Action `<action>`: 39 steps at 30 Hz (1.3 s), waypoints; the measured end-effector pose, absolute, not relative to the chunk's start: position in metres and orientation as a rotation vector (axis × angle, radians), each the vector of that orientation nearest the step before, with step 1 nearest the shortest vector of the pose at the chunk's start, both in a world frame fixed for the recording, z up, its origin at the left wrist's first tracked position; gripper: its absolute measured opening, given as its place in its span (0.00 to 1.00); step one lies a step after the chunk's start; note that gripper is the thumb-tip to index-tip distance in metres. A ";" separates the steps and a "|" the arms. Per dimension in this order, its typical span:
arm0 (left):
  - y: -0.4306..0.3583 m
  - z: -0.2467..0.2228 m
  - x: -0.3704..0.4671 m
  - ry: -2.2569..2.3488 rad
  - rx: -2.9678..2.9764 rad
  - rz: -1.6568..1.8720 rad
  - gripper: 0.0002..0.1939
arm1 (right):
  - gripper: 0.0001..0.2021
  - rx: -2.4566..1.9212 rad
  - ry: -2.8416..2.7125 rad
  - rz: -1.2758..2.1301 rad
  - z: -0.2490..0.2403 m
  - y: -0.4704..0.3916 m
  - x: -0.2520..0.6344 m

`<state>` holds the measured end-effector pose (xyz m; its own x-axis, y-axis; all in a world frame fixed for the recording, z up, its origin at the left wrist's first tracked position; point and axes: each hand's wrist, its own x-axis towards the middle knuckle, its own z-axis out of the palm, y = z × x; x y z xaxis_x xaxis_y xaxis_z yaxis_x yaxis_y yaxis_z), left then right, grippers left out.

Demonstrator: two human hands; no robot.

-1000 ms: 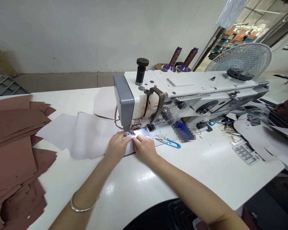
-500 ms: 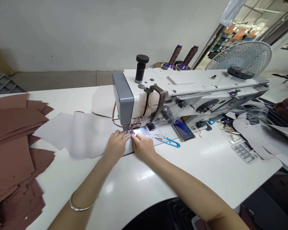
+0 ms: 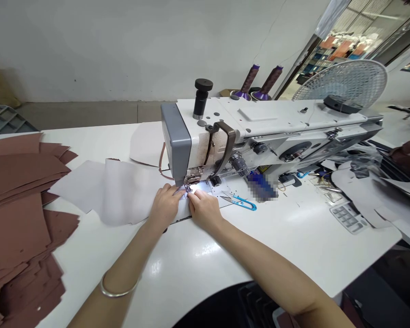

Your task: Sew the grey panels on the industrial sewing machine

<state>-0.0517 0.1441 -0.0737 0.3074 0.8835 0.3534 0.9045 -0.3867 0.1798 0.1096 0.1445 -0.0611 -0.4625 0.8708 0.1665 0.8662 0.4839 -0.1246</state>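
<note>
My left hand (image 3: 164, 203) lies at the needle area of a white sewing machine (image 3: 200, 143), fingers pressed together on a pale, flexible sheet (image 3: 126, 193). That sheet spreads leftward over the table with a raised fold in it. Just right of the presser foot, my right hand (image 3: 205, 209) has its fingertips closed down on the edge of the work under the machine's light. The two hands nearly meet in front of the needle. Beneath the fingers, the exact edge being held is hidden. Blue thread snips (image 3: 242, 202) lie to the right of my right hand.
Brown cut pieces (image 3: 17, 200) are stacked at the left. Another pale piece (image 3: 145, 143) lies behind the machine head. Two thread cones (image 3: 268, 84) and a fan (image 3: 348, 82) stand behind. Right of the snips is a pixelated object (image 3: 262, 187); pale scraps (image 3: 358, 196) lie farther right.
Both hands stay at the needle with almost no visible shift. The thread strands above the cones hang differently. The phone beside the snips is now pixelated.
</note>
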 end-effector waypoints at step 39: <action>0.141 -0.060 -0.054 -1.711 -2.502 -0.547 0.23 | 0.10 -1.521 -2.559 0.037 -0.055 0.142 0.109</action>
